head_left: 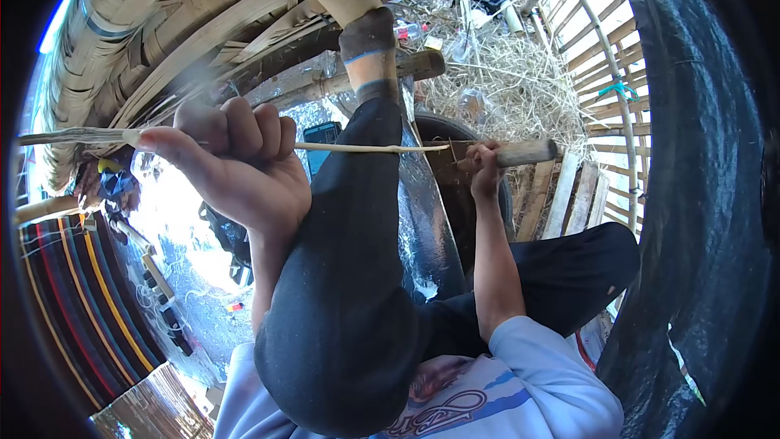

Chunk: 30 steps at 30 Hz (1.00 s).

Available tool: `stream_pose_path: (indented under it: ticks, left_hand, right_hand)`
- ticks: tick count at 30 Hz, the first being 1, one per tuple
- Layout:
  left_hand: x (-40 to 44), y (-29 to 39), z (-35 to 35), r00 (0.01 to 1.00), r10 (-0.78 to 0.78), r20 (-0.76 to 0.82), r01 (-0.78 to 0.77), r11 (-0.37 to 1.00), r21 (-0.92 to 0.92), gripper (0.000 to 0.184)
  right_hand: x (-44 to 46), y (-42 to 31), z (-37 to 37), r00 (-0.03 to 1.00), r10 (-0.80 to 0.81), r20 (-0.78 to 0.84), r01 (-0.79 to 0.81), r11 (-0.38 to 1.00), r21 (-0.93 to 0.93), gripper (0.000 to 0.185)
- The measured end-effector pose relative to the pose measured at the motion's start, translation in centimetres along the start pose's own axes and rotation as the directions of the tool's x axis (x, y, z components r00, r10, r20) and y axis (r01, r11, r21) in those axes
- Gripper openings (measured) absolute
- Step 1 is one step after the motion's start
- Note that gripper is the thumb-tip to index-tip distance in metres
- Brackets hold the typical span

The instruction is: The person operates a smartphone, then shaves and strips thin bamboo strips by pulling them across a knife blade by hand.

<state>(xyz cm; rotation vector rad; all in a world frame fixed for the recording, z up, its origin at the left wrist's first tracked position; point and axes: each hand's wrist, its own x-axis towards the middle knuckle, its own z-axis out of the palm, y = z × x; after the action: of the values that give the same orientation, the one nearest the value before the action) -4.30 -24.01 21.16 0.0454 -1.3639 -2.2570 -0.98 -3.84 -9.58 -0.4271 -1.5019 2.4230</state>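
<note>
A long thin stick (pixel 357 147) lies level across the view, above my raised knee. My left hand (pixel 236 158) is closed round it, the thumb stretched along its darker, rougher left part. The pale, peeled part runs right and ends close to my right hand (pixel 485 164). That hand is closed round a tool with a thick wooden handle (pixel 526 153), which points to the right. The tool's blade is too small and dark to make out clearly.
A dark round tub (pixel 504 195) stands under my right hand. Dry straw (pixel 520 81) covers the ground beyond. Wooden slats (pixel 561 199) and a bamboo fence (pixel 621 97) are on the right. Split bamboo (pixel 195 24) lies upper left, and a striped cloth (pixel 89 301) lower left.
</note>
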Motion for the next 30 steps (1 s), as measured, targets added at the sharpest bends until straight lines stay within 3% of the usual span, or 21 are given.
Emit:
stream_pose_path:
  ticks: [4, 9, 11, 13, 15, 21, 24, 27, 28, 30]
  left_hand:
    - [0.2, -0.2, -0.6, 1.0, 0.017, -0.019, -0.017, 1.0, -0.001, 0.056]
    - [0.4, -0.4, -0.4, 1.0, 0.013, -0.021, -0.013, 1.0, 0.01, 0.056]
    - [0.3, -0.3, -0.1, 1.0, 0.01, -0.019, -0.01, 1.0, 0.009, 0.056]
    - [0.1, -0.2, -0.2, 0.999, 0.027, 0.023, -0.028, 0.999, 0.027, 0.055]
    - [-0.2, -0.1, -0.8, 1.0, 0.026, -0.005, -0.026, 0.999, 0.041, 0.055]
    - [0.2, -0.2, -0.3, 0.995, 0.04, -0.093, -0.038, 0.999, 0.028, 0.056]
    - [0.0, -0.1, -0.3, 0.995, 0.04, -0.088, -0.038, 0.999, 0.022, 0.056]
    - [-0.4, -0.1, -0.5, 0.992, 0.062, -0.11, -0.057, 0.997, 0.044, 0.056]
    - [-0.4, -0.1, -0.7, 0.992, 0.07, -0.106, -0.066, 0.997, 0.04, 0.057]
    - [-0.3, 0.1, -0.9, 0.993, 0.049, -0.108, -0.045, 0.998, 0.044, 0.057]
  right_hand:
    - [-0.7, -1.8, 1.6, 0.984, -0.143, 0.105, 0.12, 0.974, 0.194, 0.012]
    - [-1.3, -1.0, 1.6, 0.982, -0.156, 0.104, 0.143, 0.982, 0.124, 0.01]
    - [-0.9, -1.2, 1.7, 0.997, 0.01, 0.075, -0.01, 1.0, 0.008, 0.011]
    - [-0.4, -1.6, 2.1, 0.998, 0.055, 0.01, -0.055, 0.998, 0.001, 0.01]
    - [-0.9, -2.6, 2.5, 0.978, -0.164, 0.128, 0.142, 0.976, 0.167, 0.011]
    - [-1.0, -2.1, 2.2, 0.97, -0.212, 0.122, 0.179, 0.954, 0.239, 0.012]
    - [-1.0, -2.5, 2.9, 0.985, -0.142, 0.093, 0.122, 0.972, 0.199, 0.012]
    - [-2.0, -3.6, 3.1, 0.975, -0.179, 0.129, 0.156, 0.973, 0.167, 0.013]
    - [-1.8, -3.6, 3.2, 0.955, -0.249, 0.159, 0.204, 0.945, 0.254, 0.014]
    - [-2.5, -1.9, 2.6, 0.961, -0.228, 0.154, 0.202, 0.965, 0.167, 0.014]
